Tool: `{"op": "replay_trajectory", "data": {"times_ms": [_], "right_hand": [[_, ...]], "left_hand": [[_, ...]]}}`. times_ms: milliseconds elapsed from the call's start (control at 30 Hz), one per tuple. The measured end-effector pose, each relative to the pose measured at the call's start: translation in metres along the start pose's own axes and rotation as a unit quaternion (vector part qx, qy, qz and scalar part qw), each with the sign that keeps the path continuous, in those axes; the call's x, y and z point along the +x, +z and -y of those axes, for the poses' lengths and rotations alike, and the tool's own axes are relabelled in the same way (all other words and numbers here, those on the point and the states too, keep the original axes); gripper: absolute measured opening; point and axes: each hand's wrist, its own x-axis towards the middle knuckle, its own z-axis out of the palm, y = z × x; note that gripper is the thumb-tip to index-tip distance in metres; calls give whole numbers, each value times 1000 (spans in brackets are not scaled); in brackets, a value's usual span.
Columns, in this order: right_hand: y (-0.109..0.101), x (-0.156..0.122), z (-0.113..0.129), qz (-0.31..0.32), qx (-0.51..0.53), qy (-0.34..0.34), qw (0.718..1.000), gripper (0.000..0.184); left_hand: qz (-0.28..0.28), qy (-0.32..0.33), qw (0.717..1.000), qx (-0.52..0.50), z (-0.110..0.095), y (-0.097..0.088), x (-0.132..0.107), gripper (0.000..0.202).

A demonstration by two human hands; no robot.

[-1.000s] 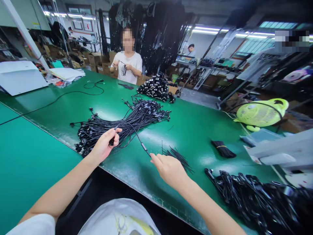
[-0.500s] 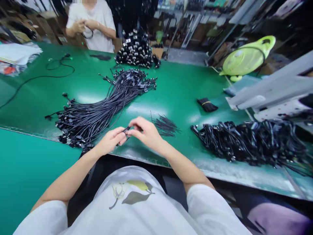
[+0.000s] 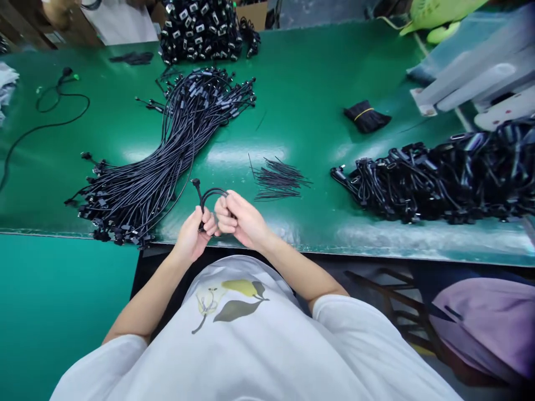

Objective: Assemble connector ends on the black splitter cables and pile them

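Observation:
My left hand (image 3: 193,233) and my right hand (image 3: 239,219) meet at the near edge of the green table (image 3: 301,117), both closed on one black cable (image 3: 208,195) bent into a small loop above my fingers, with one connector end sticking up at the left. A long fanned bundle of black cables (image 3: 159,156) lies just left of my hands. A loose heap of thin black ties (image 3: 276,179) lies just beyond my right hand.
A heap of coiled black cables (image 3: 438,178) lies at the right. A banded bundle of ties (image 3: 365,116) sits further back. A pile of tagged coils (image 3: 200,28) is at the far edge. A single cable (image 3: 45,114) trails at the far left. Grey plastic parts (image 3: 472,78) are at the upper right.
The camera has tilted down and the person across the table has left the view. My hands came together from apart, drew toward my body, and bent the single cable into a loop.

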Motion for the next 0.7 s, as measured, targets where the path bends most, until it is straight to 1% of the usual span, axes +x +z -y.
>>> {"op": "replay_trajectory", "data": {"times_ms": [33, 67, 133, 167, 200, 267, 300, 400, 433, 467, 533, 567, 600, 633, 700], "right_hand": [[0, -2, -2, 2, -58, -33, 998, 43], [0, -4, -4, -5, -126, -77, 989, 43], [0, -7, -8, -30, -241, -164, 956, 43], [1, -9, -9, -35, -273, -195, 942, 44], [3, -10, -10, -27, -284, -212, 935, 45], [6, -11, -11, 2, -271, -209, 940, 44], [8, -12, -11, 7, -258, -190, 947, 42], [10, -10, -13, -14, -206, -107, 973, 32], [10, -9, -14, -23, -187, -91, 978, 30], [9, -7, -15, -28, -170, -91, 981, 28], [8, -3, -17, -38, -148, -127, 980, 25], [7, -1, -18, -43, -144, -145, 978, 24], [6, 1, -18, -42, -144, -154, 977, 23], [4, 3, -18, -38, -146, -152, 977, 23], [1, 5, -14, -15, -157, -123, 980, 25]], "left_hand": [[-5, 14, 1000, 23, 1, -1, 0, 44], [-3, 29, 998, 56, 2, -3, -1, 44], [13, 53, 989, 134, 5, -8, -2, 44], [20, 60, 983, 175, 7, -11, -2, 44], [25, 60, 975, 211, 10, -13, -4, 43], [33, 39, 970, 238, 16, -15, -7, 43], [44, 14, 973, 226, 19, -14, -10, 45], [84, -90, 984, 131, 29, -7, -19, 51], [79, -110, 985, 105, 32, -4, -21, 52], [64, -117, 987, 90, 34, -1, -22, 51], [19, -95, 991, 87, 38, 3, -22, 49], [5, -78, 992, 95, 40, 3, -21, 52], [4, -64, 992, 107, 40, 3, -19, 55], [14, -52, 991, 123, 41, 2, -17, 55], [62, -39, 984, 163, 39, -1, -13, 47]]}}
